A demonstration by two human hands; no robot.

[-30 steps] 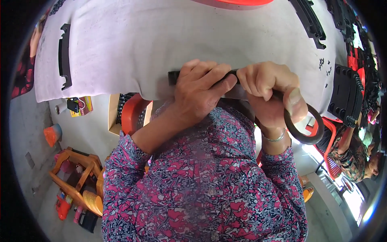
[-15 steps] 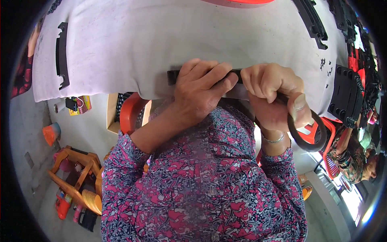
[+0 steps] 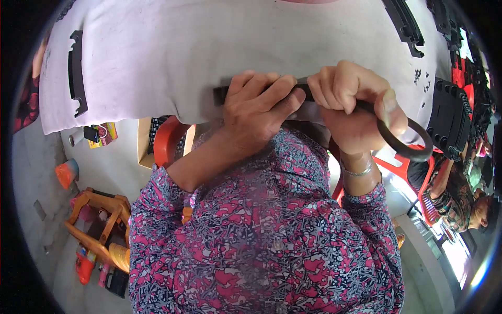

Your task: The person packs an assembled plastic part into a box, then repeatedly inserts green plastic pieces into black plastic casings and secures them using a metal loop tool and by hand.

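Near the table's front edge, my left hand (image 3: pixel 256 115) is closed around a dark, narrow black strip (image 3: pixel 219 96) that lies crosswise. The strip's left end sticks out past my fingers. My right hand (image 3: pixel 358 107) is closed beside its right end, gripping a black tool with a large looped handle (image 3: pixel 417 155). The loop hangs out below and to the right of my fist. Fingers cover the tool's working end and the place where it meets the strip.
A pale cloth covers the table (image 3: pixel 172 47). One notched black plastic part (image 3: pixel 77 73) lies at the left, another (image 3: pixel 405 25) at the far right. Black parts (image 3: pixel 448 118) and small black scraps (image 3: pixel 417 77) lie along the right side. Another person (image 3: pixel 452 201) sits beyond.
Both hands have shifted slightly away from my body with the strip. My right hand has turned, swinging the looped handle up and to the right.
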